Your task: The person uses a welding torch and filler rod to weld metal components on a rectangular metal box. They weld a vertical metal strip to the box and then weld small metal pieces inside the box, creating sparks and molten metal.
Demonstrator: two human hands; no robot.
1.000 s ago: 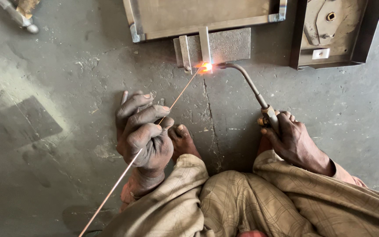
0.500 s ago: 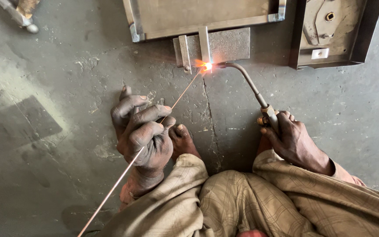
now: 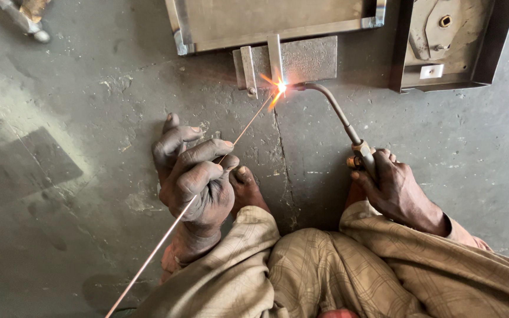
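A squatting person's left hand (image 3: pixel 194 179) grips a thin filler rod (image 3: pixel 207 176), angled up the concrete floor (image 3: pixel 66 118). Their right hand (image 3: pixel 391 187) is closed on a torch (image 3: pixel 349 132). Farther off, both tips meet in a bright flame (image 3: pixel 280 88) on a small metal plate (image 3: pixel 307 59).

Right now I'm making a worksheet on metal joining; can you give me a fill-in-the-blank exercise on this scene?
1. The left hand grips a thin filler ____.
2. The right hand holds a torch with a ____ neck.
3. The flame meets the rod's tip at a small metal bracket lying on the ____.
4. A bare ____ shows between the hands.

Missing words: rod; curved; floor; foot
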